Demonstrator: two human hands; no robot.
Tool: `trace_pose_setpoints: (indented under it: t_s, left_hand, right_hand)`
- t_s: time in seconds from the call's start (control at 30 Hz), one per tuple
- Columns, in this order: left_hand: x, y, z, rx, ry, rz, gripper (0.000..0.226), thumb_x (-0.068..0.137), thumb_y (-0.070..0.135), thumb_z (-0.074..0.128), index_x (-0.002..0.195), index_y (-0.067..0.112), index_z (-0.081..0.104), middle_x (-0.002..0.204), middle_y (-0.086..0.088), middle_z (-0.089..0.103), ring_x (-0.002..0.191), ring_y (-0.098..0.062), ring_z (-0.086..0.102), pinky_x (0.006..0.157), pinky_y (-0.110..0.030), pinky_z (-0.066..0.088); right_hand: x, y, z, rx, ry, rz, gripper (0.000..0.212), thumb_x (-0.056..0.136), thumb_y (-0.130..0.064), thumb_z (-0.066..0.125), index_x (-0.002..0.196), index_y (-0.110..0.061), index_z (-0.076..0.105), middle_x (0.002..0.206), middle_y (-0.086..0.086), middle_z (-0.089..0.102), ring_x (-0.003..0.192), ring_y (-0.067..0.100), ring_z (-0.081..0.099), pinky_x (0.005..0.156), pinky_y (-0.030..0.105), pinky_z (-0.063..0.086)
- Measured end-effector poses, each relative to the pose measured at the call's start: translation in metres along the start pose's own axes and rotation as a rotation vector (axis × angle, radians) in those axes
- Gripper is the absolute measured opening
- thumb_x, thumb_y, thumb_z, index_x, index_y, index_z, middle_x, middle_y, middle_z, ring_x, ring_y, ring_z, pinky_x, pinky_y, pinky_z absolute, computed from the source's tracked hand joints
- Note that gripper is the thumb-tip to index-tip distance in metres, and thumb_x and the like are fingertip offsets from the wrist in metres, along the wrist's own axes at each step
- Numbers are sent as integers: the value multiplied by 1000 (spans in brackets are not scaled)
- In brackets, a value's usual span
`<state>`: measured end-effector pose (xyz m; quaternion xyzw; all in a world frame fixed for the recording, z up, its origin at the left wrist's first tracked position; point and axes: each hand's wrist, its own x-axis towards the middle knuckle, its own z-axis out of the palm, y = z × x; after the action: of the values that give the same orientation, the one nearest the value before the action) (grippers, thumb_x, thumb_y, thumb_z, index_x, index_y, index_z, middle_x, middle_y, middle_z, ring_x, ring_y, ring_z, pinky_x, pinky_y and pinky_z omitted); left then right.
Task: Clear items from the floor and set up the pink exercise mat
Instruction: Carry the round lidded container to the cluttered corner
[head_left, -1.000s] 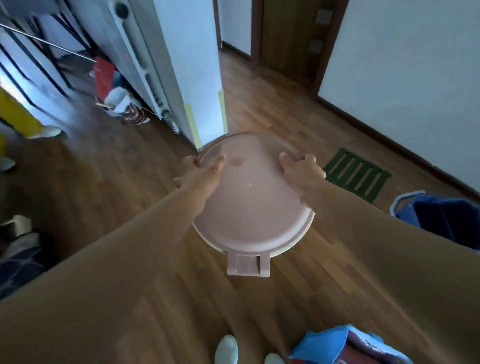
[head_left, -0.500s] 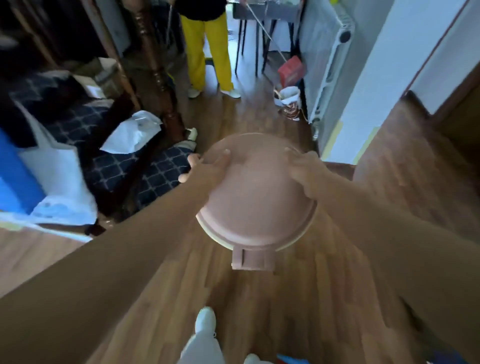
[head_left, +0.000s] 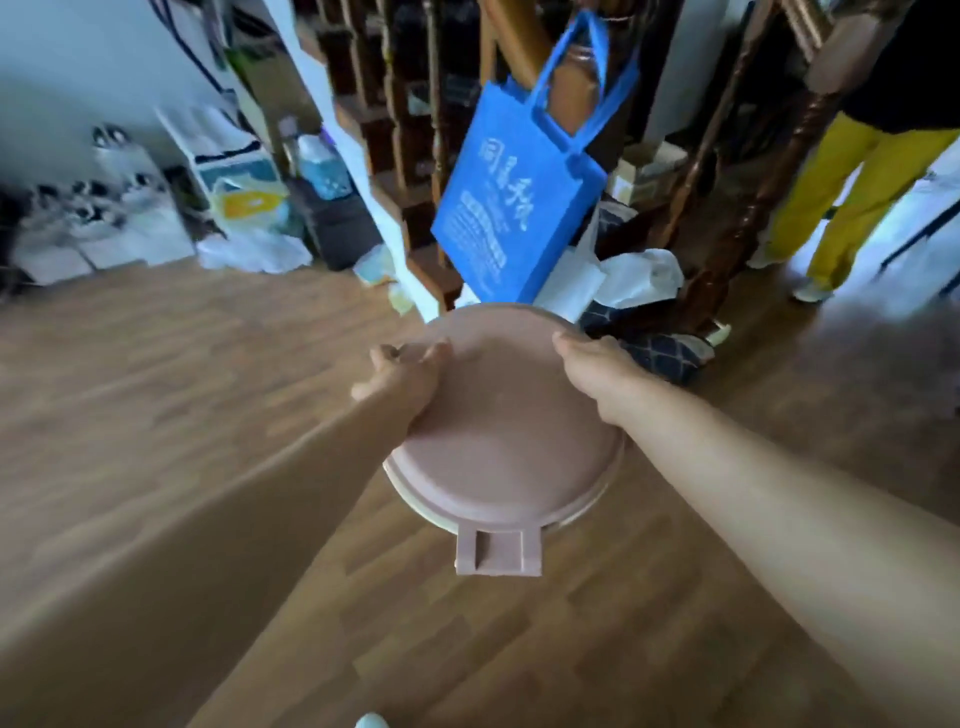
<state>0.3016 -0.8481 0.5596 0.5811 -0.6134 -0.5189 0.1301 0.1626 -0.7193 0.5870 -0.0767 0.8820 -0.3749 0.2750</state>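
I hold a round pink-lidded bin in front of me, above the wooden floor. A flat tab sticks out of the lid's near edge. My left hand grips the lid's left rim, thumb on top. My right hand grips the far right rim. The bin's body is hidden under the lid except for a pale edge. No pink exercise mat is in view.
A blue tote bag hangs from dark wooden furniture straight ahead. White bags and boxes line the wall at the left. A person in yellow trousers stands at the right. Crumpled white paper lies on dark patterned fabric.
The view has swung left, from the hallway and doorway round to the cluttered furniture with the blue bag. Both hands have kept their grip on the bin throughout.
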Motion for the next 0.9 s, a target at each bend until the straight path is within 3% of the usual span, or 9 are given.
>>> trace_pose_setpoints:
  t_s: [0.13, 0.23, 0.33, 0.57, 0.77, 0.9]
  left_hand:
    - [61, -18, -100, -40, 143, -85, 78, 78, 65, 56, 138, 23, 32, 138, -18, 36, 121, -36, 43, 102, -38, 35]
    - [101, -26, -164, -68, 200, -120, 77, 79, 66, 55, 141, 27, 30, 141, -18, 32, 124, -37, 40, 105, -41, 34]
    - [151, -33, -219, -92, 265, -155, 77, 78, 66, 55, 141, 30, 29, 141, -16, 30, 124, -37, 39, 106, -43, 32]
    - [272, -32, -292, -146, 348, -222, 76, 78, 67, 54, 140, 28, 32, 141, -17, 29, 125, -36, 37, 108, -42, 30]
    - [406, -18, -330, -247, 383, -230, 82, 71, 69, 57, 136, 23, 36, 140, -15, 39, 121, -35, 45, 107, -46, 35]
    - [485, 2, -351, -261, 407, -260, 83, 71, 70, 57, 136, 22, 37, 140, -15, 39, 120, -35, 46, 106, -43, 36]
  right_hand:
    - [1, -79, 107, -44, -116, -84, 69, 91, -54, 42, 142, -9, 36, 142, 11, 44, 127, 32, 44, 97, 37, 39]
    - [3, -130, 179, -75, -171, -125, 68, 90, -56, 42, 141, -11, 40, 139, 10, 48, 125, 31, 47, 89, 34, 39]
    - [12, -178, 246, -82, -256, -147, 67, 91, -56, 42, 141, -11, 40, 140, 8, 47, 126, 29, 46, 95, 35, 39]
    - [61, -274, 355, -156, -379, -201, 63, 95, -51, 39, 143, -10, 37, 139, 8, 48, 125, 30, 46, 84, 31, 33]
    - [137, -368, 433, -232, -492, -236, 61, 98, -48, 38, 144, -8, 35, 145, 8, 41, 131, 30, 41, 100, 37, 35]
    - [188, -432, 482, -303, -499, -287, 59, 99, -44, 36, 145, -7, 33, 148, 7, 37, 134, 25, 38, 104, 33, 33]
